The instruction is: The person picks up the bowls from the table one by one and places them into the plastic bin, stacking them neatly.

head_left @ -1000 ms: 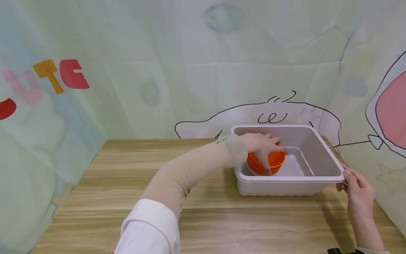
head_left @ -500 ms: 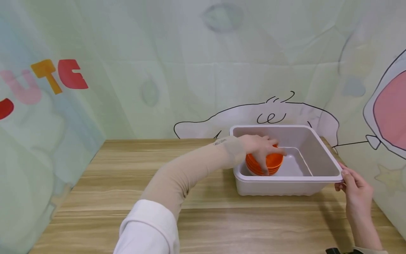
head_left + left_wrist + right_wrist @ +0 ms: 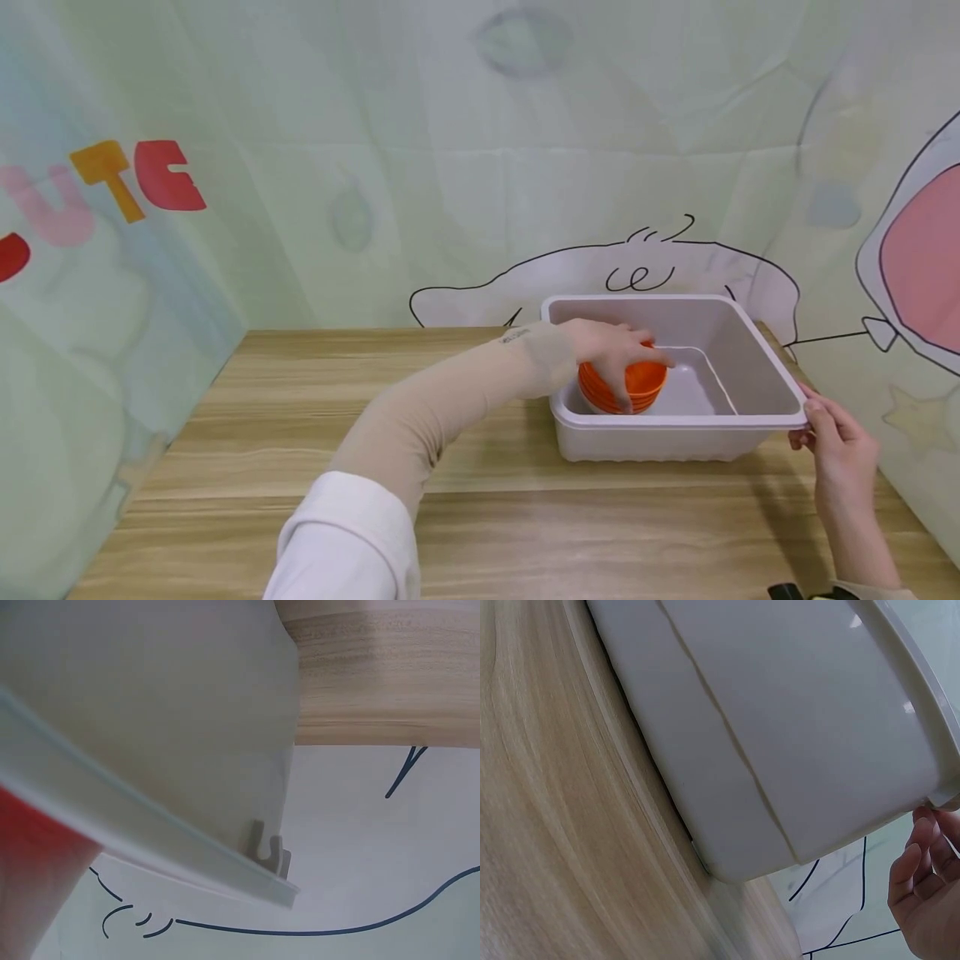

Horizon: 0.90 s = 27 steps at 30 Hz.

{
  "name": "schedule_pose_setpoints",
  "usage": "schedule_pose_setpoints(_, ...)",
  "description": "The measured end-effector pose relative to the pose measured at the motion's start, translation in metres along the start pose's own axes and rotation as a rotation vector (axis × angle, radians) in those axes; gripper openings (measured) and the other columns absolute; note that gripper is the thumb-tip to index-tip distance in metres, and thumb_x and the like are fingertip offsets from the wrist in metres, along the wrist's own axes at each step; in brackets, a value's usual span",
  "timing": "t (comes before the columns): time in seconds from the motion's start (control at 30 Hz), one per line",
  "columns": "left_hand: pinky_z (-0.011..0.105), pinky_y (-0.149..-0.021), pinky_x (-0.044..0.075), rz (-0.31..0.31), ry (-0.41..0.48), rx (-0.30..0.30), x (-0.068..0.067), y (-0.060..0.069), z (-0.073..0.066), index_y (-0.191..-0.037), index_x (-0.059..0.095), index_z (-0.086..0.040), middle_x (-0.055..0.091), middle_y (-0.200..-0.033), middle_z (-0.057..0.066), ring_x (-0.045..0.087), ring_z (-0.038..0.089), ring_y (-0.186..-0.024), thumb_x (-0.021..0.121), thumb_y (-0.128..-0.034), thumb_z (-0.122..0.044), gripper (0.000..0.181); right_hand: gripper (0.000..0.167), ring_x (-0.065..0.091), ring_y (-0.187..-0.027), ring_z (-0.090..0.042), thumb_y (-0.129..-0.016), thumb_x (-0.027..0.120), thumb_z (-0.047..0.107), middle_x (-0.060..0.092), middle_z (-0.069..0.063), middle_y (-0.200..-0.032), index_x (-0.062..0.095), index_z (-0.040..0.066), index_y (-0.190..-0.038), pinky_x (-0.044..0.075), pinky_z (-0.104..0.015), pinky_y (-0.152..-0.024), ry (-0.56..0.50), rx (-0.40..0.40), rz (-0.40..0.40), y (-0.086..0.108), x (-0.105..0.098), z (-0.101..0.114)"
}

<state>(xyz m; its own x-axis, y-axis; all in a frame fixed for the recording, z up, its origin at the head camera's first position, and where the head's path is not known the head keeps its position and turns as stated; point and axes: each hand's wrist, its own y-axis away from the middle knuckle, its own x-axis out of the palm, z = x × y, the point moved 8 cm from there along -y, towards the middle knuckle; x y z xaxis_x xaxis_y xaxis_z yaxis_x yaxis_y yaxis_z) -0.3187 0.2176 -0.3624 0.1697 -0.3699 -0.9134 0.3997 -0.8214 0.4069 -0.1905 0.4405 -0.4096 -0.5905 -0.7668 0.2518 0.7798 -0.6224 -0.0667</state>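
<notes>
In the head view, a stack of orange bowls (image 3: 647, 382) stands at the left end of a pale grey plastic bin (image 3: 675, 422). My left hand (image 3: 611, 346) reaches over the bin's left rim and holds the stack from above, thumb down the near side and fingers across the top. That hand covers part of the bowls. My right hand (image 3: 843, 442) pinches the bin's near right rim corner, thumb above and fingers beneath; the right wrist view shows these curled fingers (image 3: 922, 862) under the rim. In the left wrist view the bin wall hides most of my left hand.
The bin rests on a wood-grain table (image 3: 360, 417) near its back right. A printed curtain (image 3: 375, 167) with cartoon drawings hangs directly behind the table and along both sides. A small dark object (image 3: 786, 591) shows by my right wrist at the bottom edge.
The whole scene has shifted slightly left in the head view. Both hands keep their places on the bowls and the bin rim, with no clear movement of either thing.
</notes>
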Motion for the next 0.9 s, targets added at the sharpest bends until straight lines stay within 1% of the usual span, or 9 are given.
schedule_pose_setpoints(0.1,0.034,-0.108,0.038,0.008,0.025,-0.006,0.001,0.002,0.001,-0.149,0.021,-0.044,0.020,-0.157,0.000,0.028,0.020,-0.137,0.069,-0.0780,-0.057,0.087,0.018,0.053,-0.058,-0.008,-0.094,0.059,0.010,0.071,0.006,-0.080,0.075,0.009,-0.102,0.042,-0.018,-0.050,-0.001,-0.001,-0.003,0.000,0.001,-0.001)
schedule_pose_setpoints(0.2,0.037,-0.113,0.034,0.017,0.038,-0.018,0.003,0.004,0.002,-0.150,0.019,-0.045,0.014,-0.160,0.000,0.019,0.022,-0.144,0.067,-0.0789,-0.058,0.087,0.018,0.053,-0.058,-0.008,-0.094,0.059,0.010,0.071,0.005,-0.080,0.075,0.010,-0.102,0.043,-0.018,-0.050,-0.004,-0.002,-0.001,0.001,0.002,-0.001)
schedule_pose_setpoints(0.3,0.040,-0.116,0.028,0.025,0.035,-0.028,0.005,0.006,0.003,-0.150,0.015,-0.046,0.008,-0.162,-0.001,0.009,0.021,-0.149,0.064,-0.0809,-0.060,0.086,0.017,0.054,-0.059,-0.007,-0.094,0.058,0.010,0.071,0.006,-0.081,0.075,0.011,-0.099,0.043,-0.017,-0.050,-0.008,-0.004,0.001,0.001,0.002,0.000)
schedule_pose_setpoints(0.4,0.041,-0.118,0.025,0.031,0.029,-0.036,0.007,0.008,0.004,-0.151,0.013,-0.047,0.004,-0.163,-0.003,0.005,0.019,-0.151,0.059,-0.0827,-0.063,0.084,0.017,0.055,-0.059,-0.007,-0.095,0.058,0.010,0.072,0.007,-0.085,0.075,0.010,-0.095,0.044,-0.017,-0.051,-0.019,-0.008,0.004,0.001,0.003,0.000)
schedule_pose_setpoints(0.53,0.041,-0.118,0.024,0.026,0.031,-0.032,0.007,0.010,0.003,-0.151,0.011,-0.046,0.005,-0.163,-0.004,0.006,0.017,-0.151,0.054,-0.0847,-0.065,0.081,0.017,0.055,-0.058,-0.007,-0.094,0.058,0.008,0.073,0.007,-0.086,0.074,0.010,-0.093,0.043,-0.017,-0.050,-0.029,-0.014,0.002,0.002,0.001,0.001)
schedule_pose_setpoints(0.63,0.042,-0.118,0.025,0.011,0.033,-0.022,0.006,0.012,0.002,-0.151,0.011,-0.046,0.006,-0.163,-0.003,0.007,0.017,-0.150,0.052,-0.0859,-0.064,0.080,0.018,0.055,-0.058,-0.007,-0.095,0.058,0.009,0.073,0.007,-0.084,0.075,0.011,-0.095,0.043,-0.017,-0.050,-0.020,-0.014,0.023,0.002,0.001,0.001)
schedule_pose_setpoints(0.8,0.041,-0.116,0.028,-0.016,0.032,-0.018,0.007,0.017,0.004,-0.151,0.011,-0.046,0.008,-0.162,-0.005,0.010,0.016,-0.150,0.049,-0.0882,-0.063,0.075,0.018,0.056,-0.059,-0.006,-0.095,0.058,0.011,0.071,0.007,-0.078,0.076,0.013,-0.100,0.045,-0.017,-0.051,-0.001,-0.017,0.108,0.000,0.003,0.004)
schedule_pose_setpoints(0.9,0.044,-0.115,0.029,-0.029,0.050,-0.023,0.008,0.019,0.006,-0.151,0.012,-0.046,0.008,-0.162,-0.006,0.011,0.016,-0.149,0.049,-0.0893,-0.061,0.074,0.018,0.057,-0.058,-0.006,-0.095,0.058,0.013,0.071,0.007,-0.076,0.076,0.013,-0.098,0.046,-0.017,-0.051,0.018,-0.020,0.147,0.000,0.005,0.007)
